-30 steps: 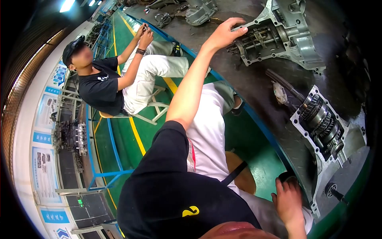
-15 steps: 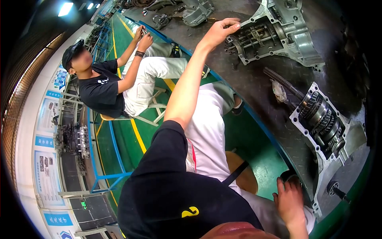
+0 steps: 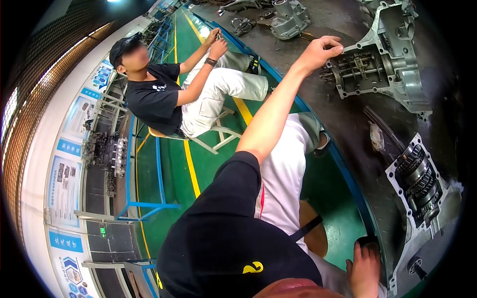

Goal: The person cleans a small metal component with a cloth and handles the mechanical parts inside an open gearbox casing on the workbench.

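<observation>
My left hand (image 3: pixel 319 53) reaches out over the bench, thumb and fingers pinched together at the near corner of an opened gearbox housing (image 3: pixel 405 82). I cannot make out what lies between the fingertips. Shift rails and forks (image 3: pixel 360 67) show inside that housing. My right hand (image 3: pixel 365 272) rests low by my leg at the bench edge, fingers stretched out and holding nothing, beside a dark rounded object (image 3: pixel 368 242). Nearest to it on the bench is a second gearbox case half (image 3: pixel 410 218) with a gear set (image 3: pixel 420 181) in it.
A splined shaft (image 3: pixel 382 126) sticks out of the gear set. Another metal casing (image 3: pixel 290 20) stands farther along the bench (image 3: pixel 323 107). To the left, a person (image 3: pixel 159 97) sits on a stool holding a small object. A blue frame (image 3: pixel 159 174) stands on the green floor.
The view has turned, so the bench, the housings and the seated person appear farther right and lower. My hands keep about the same poses relative to the parts.
</observation>
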A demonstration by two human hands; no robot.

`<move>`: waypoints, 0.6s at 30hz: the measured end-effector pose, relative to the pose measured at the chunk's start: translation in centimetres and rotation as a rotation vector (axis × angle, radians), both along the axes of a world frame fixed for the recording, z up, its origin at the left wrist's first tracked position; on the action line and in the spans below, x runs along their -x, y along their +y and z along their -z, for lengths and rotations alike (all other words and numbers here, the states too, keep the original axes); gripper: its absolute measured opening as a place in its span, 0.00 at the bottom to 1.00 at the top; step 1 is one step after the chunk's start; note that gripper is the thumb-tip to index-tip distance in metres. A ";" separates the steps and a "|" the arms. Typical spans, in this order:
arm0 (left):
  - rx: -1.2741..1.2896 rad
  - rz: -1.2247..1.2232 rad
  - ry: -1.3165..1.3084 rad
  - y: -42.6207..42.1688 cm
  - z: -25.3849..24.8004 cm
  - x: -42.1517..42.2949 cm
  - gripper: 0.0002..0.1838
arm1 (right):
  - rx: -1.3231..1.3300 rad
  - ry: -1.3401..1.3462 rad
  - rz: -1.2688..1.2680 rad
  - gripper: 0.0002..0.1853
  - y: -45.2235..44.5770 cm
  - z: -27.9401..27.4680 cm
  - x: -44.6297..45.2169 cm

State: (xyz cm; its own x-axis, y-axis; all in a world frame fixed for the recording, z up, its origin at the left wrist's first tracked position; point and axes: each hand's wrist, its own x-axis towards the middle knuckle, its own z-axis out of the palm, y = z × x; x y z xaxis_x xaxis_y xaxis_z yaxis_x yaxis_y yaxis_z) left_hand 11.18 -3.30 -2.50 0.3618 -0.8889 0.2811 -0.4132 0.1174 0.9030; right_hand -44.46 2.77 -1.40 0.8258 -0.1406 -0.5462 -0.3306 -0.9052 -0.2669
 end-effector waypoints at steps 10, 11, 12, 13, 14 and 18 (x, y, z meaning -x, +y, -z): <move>-0.089 -0.066 0.031 0.2 -0.5 1.8 0.30 | 0.001 -0.057 -0.021 0.27 0.0 -0.2 0.0; -0.092 -0.070 0.032 0.2 -0.2 1.9 0.30 | -0.002 -0.047 -0.022 0.27 0.0 -0.3 0.0; 0.008 -0.082 0.096 0.0 0.1 2.1 0.29 | -0.006 -0.046 -0.023 0.27 0.1 -0.4 -0.1; 0.107 -0.095 0.159 -0.1 0.3 2.2 0.28 | -0.010 -0.029 -0.013 0.27 0.1 -0.6 -0.4; 0.004 -0.077 0.124 0.0 0.1 1.6 0.27 | -0.018 -0.012 -0.005 0.27 0.1 -0.7 -0.5; 0.069 -0.095 -0.111 -0.1 -0.1 1.3 0.24 | -0.028 0.001 -0.008 0.27 0.1 -0.6 -0.6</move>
State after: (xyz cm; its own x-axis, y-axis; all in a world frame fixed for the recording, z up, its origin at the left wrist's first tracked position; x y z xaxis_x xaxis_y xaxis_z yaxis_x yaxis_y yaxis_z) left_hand 9.93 -3.39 -2.39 0.4063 -0.8295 0.3831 -0.5225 0.1330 0.8422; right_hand -43.88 2.86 -0.81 0.8262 -0.1185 -0.5507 -0.3233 -0.9003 -0.2914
